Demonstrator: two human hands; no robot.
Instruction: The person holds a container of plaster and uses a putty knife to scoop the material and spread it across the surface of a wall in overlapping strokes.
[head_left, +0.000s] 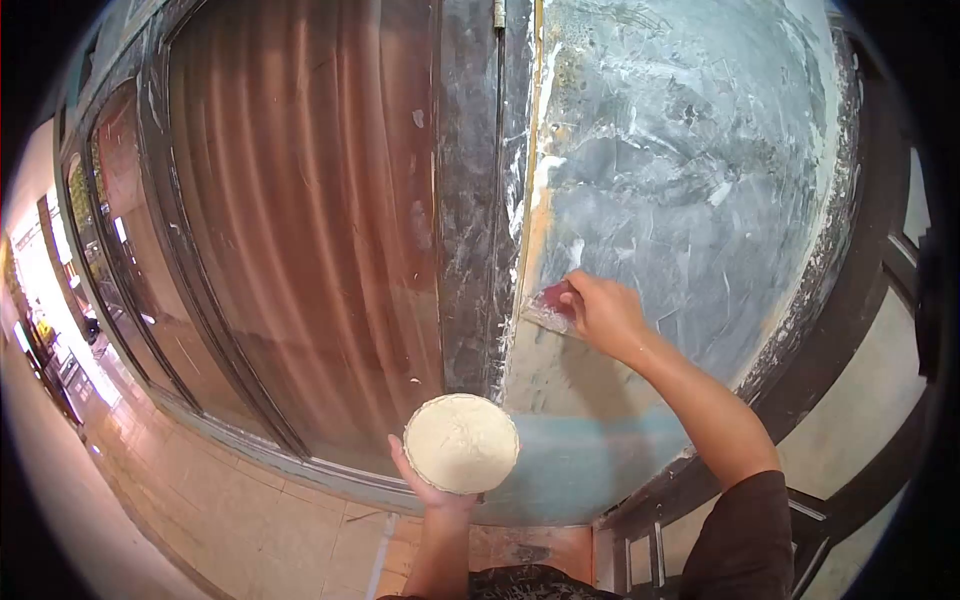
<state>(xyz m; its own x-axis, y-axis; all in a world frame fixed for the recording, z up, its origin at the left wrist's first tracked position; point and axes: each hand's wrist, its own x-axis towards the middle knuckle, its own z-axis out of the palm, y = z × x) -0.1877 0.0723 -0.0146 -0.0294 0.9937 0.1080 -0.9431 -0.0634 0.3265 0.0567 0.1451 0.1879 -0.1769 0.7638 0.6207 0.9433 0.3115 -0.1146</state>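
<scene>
My right hand (607, 315) is closed on a putty knife (553, 308), whose reddish part shows between the fingers. Its wide blade lies against the wall (680, 200), close to the left edge beside the dark frame. Grey and white smears cover the wall around and above the blade, and a beige patch (545, 365) is just below it. Lower down, my left hand (440, 492) supports a round container of pale putty (462, 443) from beneath. Most of the left fingers are hidden behind the container.
Left of the wall stands a dark-framed glass pane with a brown curtain (310, 200) behind it. A dark wooden frame (840, 380) borders the wall on the right. Below is a tiled floor (260, 530), which runs toward a bright opening (50, 290) at far left.
</scene>
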